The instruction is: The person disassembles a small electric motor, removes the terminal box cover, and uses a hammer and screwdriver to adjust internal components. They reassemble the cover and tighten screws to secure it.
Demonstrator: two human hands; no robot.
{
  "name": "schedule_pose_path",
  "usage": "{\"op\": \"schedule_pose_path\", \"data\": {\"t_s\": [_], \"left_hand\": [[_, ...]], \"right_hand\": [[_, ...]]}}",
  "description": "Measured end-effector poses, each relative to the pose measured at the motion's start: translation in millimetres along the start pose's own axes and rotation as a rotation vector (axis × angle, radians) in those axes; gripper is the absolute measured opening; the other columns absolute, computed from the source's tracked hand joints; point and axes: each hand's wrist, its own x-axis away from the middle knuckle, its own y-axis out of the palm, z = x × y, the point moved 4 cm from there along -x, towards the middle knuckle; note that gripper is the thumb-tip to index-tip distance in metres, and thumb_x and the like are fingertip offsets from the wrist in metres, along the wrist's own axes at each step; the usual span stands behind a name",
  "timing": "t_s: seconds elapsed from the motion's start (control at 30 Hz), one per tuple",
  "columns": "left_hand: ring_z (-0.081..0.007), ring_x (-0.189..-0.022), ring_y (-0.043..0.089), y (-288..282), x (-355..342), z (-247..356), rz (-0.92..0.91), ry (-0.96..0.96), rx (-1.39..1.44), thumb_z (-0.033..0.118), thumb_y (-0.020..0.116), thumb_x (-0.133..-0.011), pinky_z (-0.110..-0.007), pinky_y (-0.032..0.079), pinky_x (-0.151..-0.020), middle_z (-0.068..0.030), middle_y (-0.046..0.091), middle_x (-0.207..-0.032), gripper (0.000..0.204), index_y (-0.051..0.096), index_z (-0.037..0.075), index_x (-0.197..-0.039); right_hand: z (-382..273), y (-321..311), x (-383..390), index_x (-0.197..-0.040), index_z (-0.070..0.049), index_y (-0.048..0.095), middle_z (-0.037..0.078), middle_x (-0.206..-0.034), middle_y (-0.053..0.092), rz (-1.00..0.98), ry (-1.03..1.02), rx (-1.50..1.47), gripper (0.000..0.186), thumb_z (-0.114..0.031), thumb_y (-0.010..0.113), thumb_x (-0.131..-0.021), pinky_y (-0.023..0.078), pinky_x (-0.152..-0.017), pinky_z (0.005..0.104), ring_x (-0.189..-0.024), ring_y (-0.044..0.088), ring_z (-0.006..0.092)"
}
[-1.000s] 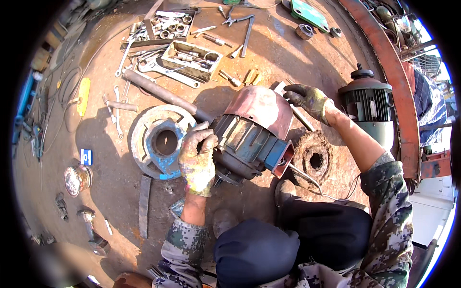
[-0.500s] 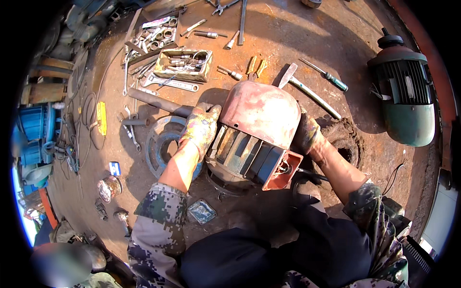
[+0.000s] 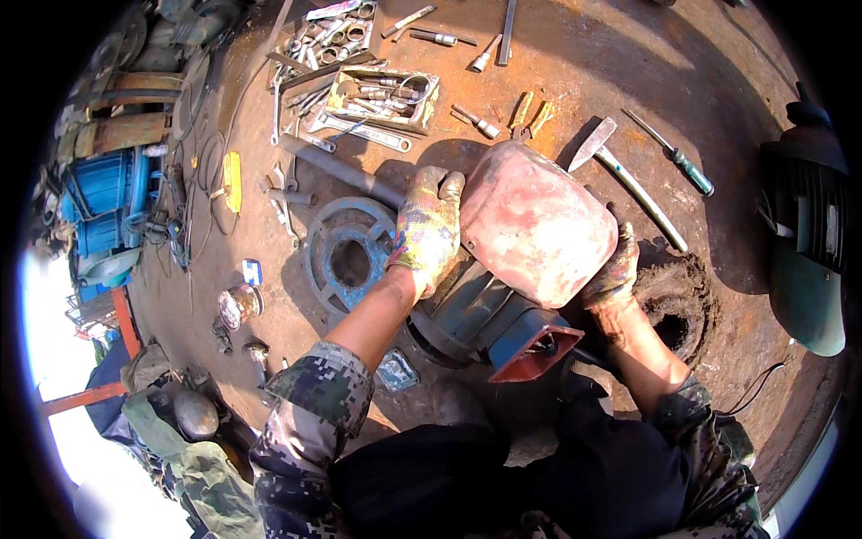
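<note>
A worn pinkish-red fan cover (image 3: 539, 220) sits tilted at the top of an electric motor (image 3: 471, 310). My left hand (image 3: 426, 225), in a stained, patterned glove, grips the cover's left side. On the opposite side, my gloved right hand (image 3: 615, 274) has its fingers curled round the edge; part of them is hidden behind the cover. Below the cover, the motor's blue-grey ribbed body shows, with a red-rimmed terminal box (image 3: 539, 349) facing me. A blue round flange (image 3: 321, 256) lies just left of my left hand.
Beyond the motor lie a hammer (image 3: 639, 196), a screwdriver (image 3: 693, 172), yellow-handled pliers (image 3: 539, 119), an adjustable wrench (image 3: 368, 136) and a box of sockets (image 3: 432, 119). A metal pipe (image 3: 346, 172) reaches toward my left hand. Another motor (image 3: 808, 296) stands at right, past a dirt-caked ring (image 3: 705, 310).
The view has swung, shifting the surroundings to the right. The fan cover leans more to the right and toward me, with both hands still on it.
</note>
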Motion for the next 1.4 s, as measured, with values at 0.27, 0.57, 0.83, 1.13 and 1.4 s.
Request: {"op": "schedule_pose_path", "data": {"t_s": [0.27,0.57,0.83,1.13,1.4], "left_hand": [[-0.0488,-0.124,0.061,18,1,2,0.026,-0.1,0.07,0.033,0.055,-0.113,-0.051,0.048,-0.106,-0.0302,0.065,-0.131,0.039,0.06,-0.001,-0.131],[-0.0476,-0.125,0.06,18,10,41,0.041,-0.034,-0.012,0.025,0.055,-0.112,-0.05,0.049,-0.106,-0.03,0.063,-0.131,0.032,0.064,-0.002,-0.127],[-0.0417,-0.1,0.069,7,-7,-4,0.084,-0.078,0.06,0.033,0.061,-0.11,-0.048,0.052,-0.091,-0.0237,0.072,-0.108,0.035,0.069,0.001,-0.119],[-0.0488,-0.114,0.065,1,-6,-8,0.15,0.1,-0.029,0.034,0.061,-0.108,-0.053,0.051,-0.1,-0.0293,0.071,-0.119,0.038,0.069,-0.003,-0.118],[-0.0478,-0.111,0.067,-2,-6,1,0.13,-0.08,0.14,0.032,0.067,-0.105,-0.051,0.052,-0.097,-0.028,0.072,-0.114,0.036,0.071,-0.003,-0.114]], "right_hand": [[-17,-42,-29,-0.156,-0.011,0.055,0.014,-0.152,0.064,-0.062,0.18,-0.03,0.069,-0.059,0.037,-0.11,0.047,-0.12,0.0543,-0.138,0.061,0.0361],[-34,-40,-20,-0.15,-0.009,0.061,0.015,-0.146,0.068,-0.395,0.166,0.014,0.062,-0.053,0.042,-0.11,0.048,-0.12,0.0516,-0.134,0.064,0.0346],[-46,-68,-27,-0.15,-0.003,0.059,0.017,-0.148,0.067,-0.271,-0.033,0.322,0.049,-0.031,0.039,-0.115,0.047,-0.12,0.0494,-0.136,0.063,0.0318],[-43,-16,-18,-0.144,0.001,0.062,0.016,-0.138,0.072,-0.049,-0.103,0.695,0.038,-0.003,0.057,-0.106,0.059,-0.101,0.0353,-0.12,0.07,0.0199],[-54,-4,-15,-0.145,0.002,0.061,0.016,-0.139,0.072,-0.142,-0.21,1.307,0.04,-0.006,0.059,-0.106,0.057,-0.106,0.036,-0.123,0.068,0.0185]]}}
